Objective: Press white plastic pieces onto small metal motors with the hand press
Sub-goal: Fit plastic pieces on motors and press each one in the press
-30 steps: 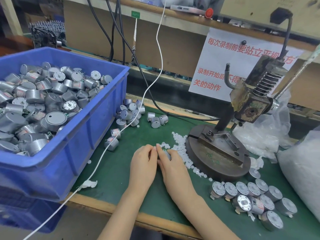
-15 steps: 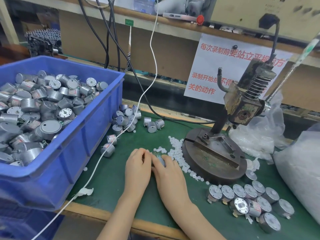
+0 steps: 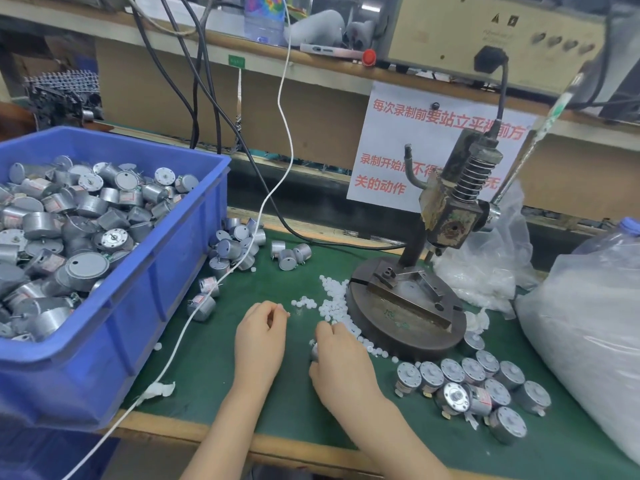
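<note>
Hands at lower centre: the left hand (image 3: pixel 261 336) pinches what seems a white plastic piece (image 3: pixel 286 312); the right hand (image 3: pixel 341 362) curls round a small metal motor (image 3: pixel 314 351), just left of the hand press (image 3: pixel 405 306). The piece is likely light and easily dropped: hold its rim. The motor looks stiff and smooth: grip its sides.

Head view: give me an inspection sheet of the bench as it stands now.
Surface: green mat on the bench.
Job's things: hand press, fixture looks empty; white pieces heaped left of its base; motors fill the blue bin, loose motors beside it, a motor group front right.
Clutter: paper scrap by the bin; plastic bags at right.
Hands: left hand pinches what looks like a white piece; right hand grips a motor, mostly hidden.
Cables: white cable crosses the mat and loose motors; black cables hang behind.
Surroundings: red-print notice behind the press; beige box on the shelf.
</note>
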Demonstrator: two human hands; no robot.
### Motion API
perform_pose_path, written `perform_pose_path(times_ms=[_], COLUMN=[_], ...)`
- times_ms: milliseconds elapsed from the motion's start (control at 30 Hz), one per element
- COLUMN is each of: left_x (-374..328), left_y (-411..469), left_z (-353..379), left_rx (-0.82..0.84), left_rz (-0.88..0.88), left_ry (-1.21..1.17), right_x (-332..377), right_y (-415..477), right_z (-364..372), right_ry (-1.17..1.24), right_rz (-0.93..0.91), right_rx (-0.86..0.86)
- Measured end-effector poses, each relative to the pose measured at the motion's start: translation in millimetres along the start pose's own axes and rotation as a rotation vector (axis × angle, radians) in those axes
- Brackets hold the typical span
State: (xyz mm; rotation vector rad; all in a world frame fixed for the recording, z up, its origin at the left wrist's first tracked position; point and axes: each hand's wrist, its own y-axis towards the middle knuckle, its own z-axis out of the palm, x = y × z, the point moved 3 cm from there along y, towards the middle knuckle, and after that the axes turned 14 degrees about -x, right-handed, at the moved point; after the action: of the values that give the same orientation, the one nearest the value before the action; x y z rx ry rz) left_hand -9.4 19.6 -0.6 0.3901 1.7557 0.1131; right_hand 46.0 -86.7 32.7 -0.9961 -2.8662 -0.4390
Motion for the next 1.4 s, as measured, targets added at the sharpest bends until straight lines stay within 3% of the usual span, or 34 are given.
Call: perform_pose_path(times_ms=[300,433,533,667,733,900,1067,1400], left_x=[1,2,0,-3,-2,7,2,-4], left_y=[0,-1,-3,-19,-22,-19,-20,-19], left_z=[0,0,2,17,24,29,28,21], left_rx=[0.022,0.025,0.083,0.243,0.290,0.375,0.361,0.265], left_rz=[-0.033,-0.030,0.070,0.498,0.567,0.565,0.544,0.499], left_ry=[-0.012,-0.010,0.070,0.543,0.702,0.834,0.836,0.727], right_x=[-10,-21,-48,-96,-113,-137,-141,-152], right_y=[-7,-8,-4,13,22,42,55,70], right_z=[-12,-17,-28,-52,-58,-54,-49,-42], right_ry=[0.131,0.299,0.426,0.359,0.314,0.155,-0.064,-0.015], right_rz=[0.047,0.137,0.253,0.296,0.296,0.338,0.331,0.390], right_rx=[0.078,0.105,0.009,-0.251,-0.334,-0.439,-0.456,-0.463])
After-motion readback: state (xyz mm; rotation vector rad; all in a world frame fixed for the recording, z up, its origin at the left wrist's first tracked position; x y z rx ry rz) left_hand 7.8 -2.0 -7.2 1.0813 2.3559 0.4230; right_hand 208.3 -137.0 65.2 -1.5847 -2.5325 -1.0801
